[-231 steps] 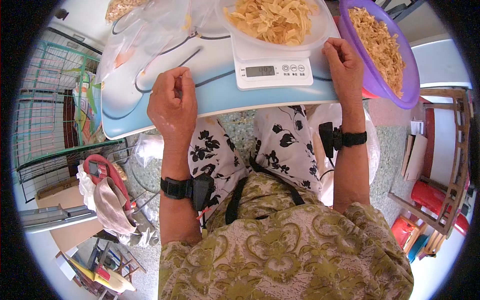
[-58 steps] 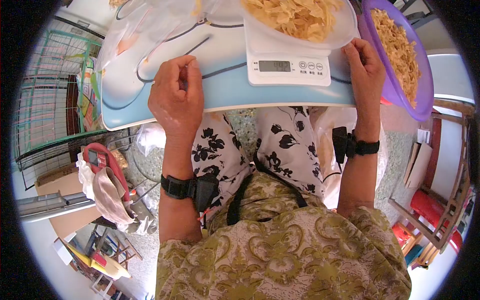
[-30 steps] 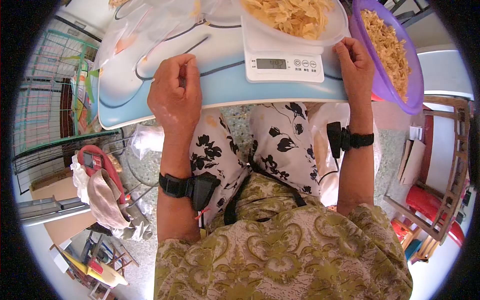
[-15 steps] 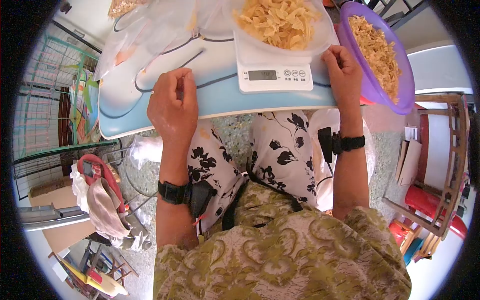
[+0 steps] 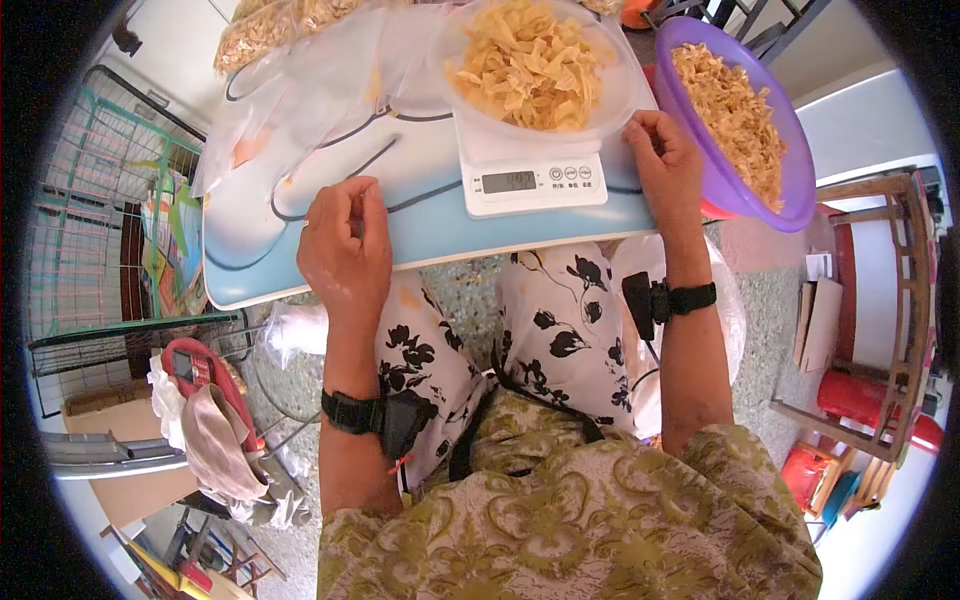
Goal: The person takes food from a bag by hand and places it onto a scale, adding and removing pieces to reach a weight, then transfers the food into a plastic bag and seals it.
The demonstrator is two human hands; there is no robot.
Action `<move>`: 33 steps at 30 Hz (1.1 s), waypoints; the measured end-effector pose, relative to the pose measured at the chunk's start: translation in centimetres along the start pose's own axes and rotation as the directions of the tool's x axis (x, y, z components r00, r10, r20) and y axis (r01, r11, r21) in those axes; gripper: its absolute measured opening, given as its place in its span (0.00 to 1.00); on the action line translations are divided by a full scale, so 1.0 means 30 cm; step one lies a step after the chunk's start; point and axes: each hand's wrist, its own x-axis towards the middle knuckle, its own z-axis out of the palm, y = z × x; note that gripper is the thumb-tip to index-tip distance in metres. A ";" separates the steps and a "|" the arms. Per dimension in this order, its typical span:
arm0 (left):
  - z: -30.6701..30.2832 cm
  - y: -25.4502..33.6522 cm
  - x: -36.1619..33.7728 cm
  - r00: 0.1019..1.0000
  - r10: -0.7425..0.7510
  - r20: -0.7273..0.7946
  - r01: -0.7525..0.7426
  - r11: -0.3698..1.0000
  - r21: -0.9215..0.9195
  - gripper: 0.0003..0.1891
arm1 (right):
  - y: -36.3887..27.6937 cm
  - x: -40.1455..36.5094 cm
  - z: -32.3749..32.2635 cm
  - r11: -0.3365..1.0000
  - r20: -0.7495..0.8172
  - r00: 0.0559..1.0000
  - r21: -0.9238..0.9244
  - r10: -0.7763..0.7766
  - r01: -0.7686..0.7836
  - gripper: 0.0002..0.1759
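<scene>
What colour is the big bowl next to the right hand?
The bowl is purple; the head view shows it.

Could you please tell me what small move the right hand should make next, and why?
Probably a short reach of the right hand into the purple bowl for a pinch of chips: it sits, fingers curled, between that bowl and the scale, whose white bowl is heaped. The display is too blurred to confirm.

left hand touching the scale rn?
Apart. The head view shows the left hand curled at the near edge of the blue table, with bare surface plainly visible between it and the scale.
</scene>
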 end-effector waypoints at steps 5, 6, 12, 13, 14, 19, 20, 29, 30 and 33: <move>-0.005 0.008 0.001 1.000 -0.003 -0.015 0.003 1.000 0.005 0.03 | -0.004 -0.002 0.003 1.000 -0.002 1.000 0.015 0.016 -0.016 0.08; -0.002 0.003 0.002 0.999 0.020 -0.026 -0.020 1.000 0.002 0.04 | -0.007 -0.003 0.004 1.000 -0.006 1.000 0.028 0.013 -0.013 0.08; -0.003 0.005 -0.002 1.000 0.019 -0.025 -0.019 1.000 -0.002 0.04 | -0.012 -0.006 -0.005 0.999 0.019 0.999 -0.018 0.030 -0.029 0.09; -0.003 0.007 -0.003 0.999 0.010 -0.031 -0.011 1.000 -0.012 0.04 | -0.008 -0.006 -0.005 0.999 0.019 0.999 -0.019 0.031 -0.031 0.09; -0.003 0.007 -0.003 1.000 0.010 -0.029 -0.011 1.000 -0.013 0.04 | -0.009 -0.005 -0.005 1.000 0.019 0.999 -0.014 0.028 -0.028 0.09; -0.016 0.012 -0.004 0.999 -0.026 0.028 0.027 0.999 -0.026 0.06 | -0.026 -0.005 -0.010 1.000 0.022 1.000 -0.029 -0.006 0.007 0.09; -0.017 0.012 -0.005 0.999 -0.026 0.029 0.027 0.999 -0.025 0.06 | -0.030 -0.006 -0.011 0.999 0.025 1.000 -0.034 0.009 -0.008 0.09; -0.013 0.015 -0.004 0.999 -0.030 0.026 0.029 1.000 0.011 0.06 | -0.022 -0.006 -0.006 1.000 0.014 1.000 0.005 0.014 -0.014 0.09; -0.013 0.013 -0.004 0.999 -0.027 0.027 0.027 1.000 0.012 0.06 | -0.021 -0.006 -0.006 1.000 0.016 1.000 0.007 0.008 -0.008 0.09; -0.011 0.010 -0.004 0.999 -0.026 0.026 0.025 1.000 0.011 0.06 | -0.022 -0.007 -0.005 0.999 0.015 1.000 0.030 0.011 -0.011 0.09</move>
